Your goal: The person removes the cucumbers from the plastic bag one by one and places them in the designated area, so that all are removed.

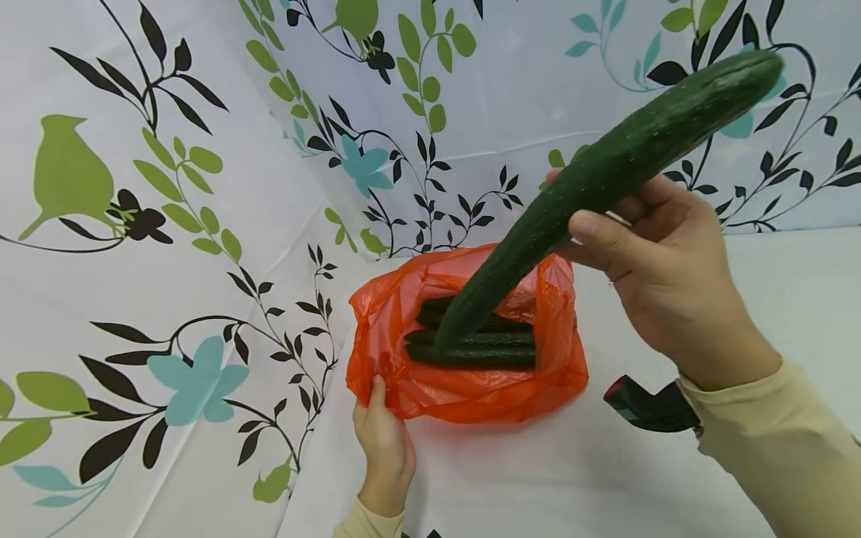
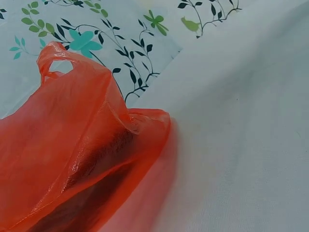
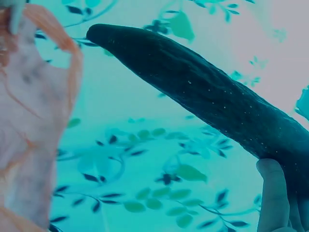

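Note:
My right hand (image 1: pixel 673 269) grips a long dark green cucumber (image 1: pixel 605 172) around its middle, raised above the table and slanting up to the right. Below it an orange-red plastic bag (image 1: pixel 464 400) stands with its mouth spread wide, and the cucumber's lower end overlaps the opening in the head view. Several more cucumbers (image 1: pixel 498 355) lie side by side in the bag. At the bag's left front edge my left hand (image 1: pixel 386 448) pinches the plastic, thumb on the near side. The right wrist view shows the cucumber (image 3: pixel 193 82) with a fingertip pressed against it.
A white cloth (image 1: pixel 511 478) covers the table. Behind and to the left rise white sheets (image 1: pixel 282 187) printed with leaves, flowers and birds. A dark wrist-worn device (image 1: pixel 652 407) sticks out from the right sleeve.

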`<control>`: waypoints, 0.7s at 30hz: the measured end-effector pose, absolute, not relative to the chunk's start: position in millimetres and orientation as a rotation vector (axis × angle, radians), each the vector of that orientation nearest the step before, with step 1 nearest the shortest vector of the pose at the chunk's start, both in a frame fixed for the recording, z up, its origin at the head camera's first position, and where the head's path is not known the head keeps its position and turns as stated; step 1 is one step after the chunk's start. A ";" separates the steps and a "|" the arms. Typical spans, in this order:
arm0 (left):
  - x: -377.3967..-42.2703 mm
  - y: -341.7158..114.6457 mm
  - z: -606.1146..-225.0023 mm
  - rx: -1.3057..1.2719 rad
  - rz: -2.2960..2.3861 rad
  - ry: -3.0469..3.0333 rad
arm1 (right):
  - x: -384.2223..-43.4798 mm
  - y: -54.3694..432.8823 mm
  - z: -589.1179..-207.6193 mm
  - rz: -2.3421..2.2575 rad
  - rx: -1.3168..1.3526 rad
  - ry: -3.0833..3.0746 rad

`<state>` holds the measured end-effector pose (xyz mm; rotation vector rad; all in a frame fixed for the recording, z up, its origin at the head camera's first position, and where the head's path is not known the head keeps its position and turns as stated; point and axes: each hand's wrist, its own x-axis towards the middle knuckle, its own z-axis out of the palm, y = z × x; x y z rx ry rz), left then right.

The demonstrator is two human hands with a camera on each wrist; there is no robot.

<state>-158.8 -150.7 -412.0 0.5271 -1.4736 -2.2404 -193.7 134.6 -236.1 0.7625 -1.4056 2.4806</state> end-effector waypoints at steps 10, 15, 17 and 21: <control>-158.0 -153.2 -414.4 0.524 -2.253 -1.470 | -211.4 210.6 -239.0 2.225 0.718 -1.352; -158.1 -154.5 -414.5 0.521 -2.254 -1.471 | -228.0 247.2 -256.1 1.983 0.711 -1.446; -157.6 -154.7 -413.9 0.519 -2.250 -1.473 | -231.4 254.4 -259.8 1.897 0.663 -1.502; -158.0 -155.2 -414.5 0.513 -2.250 -1.484 | -230.7 260.8 -260.6 1.533 0.472 -1.789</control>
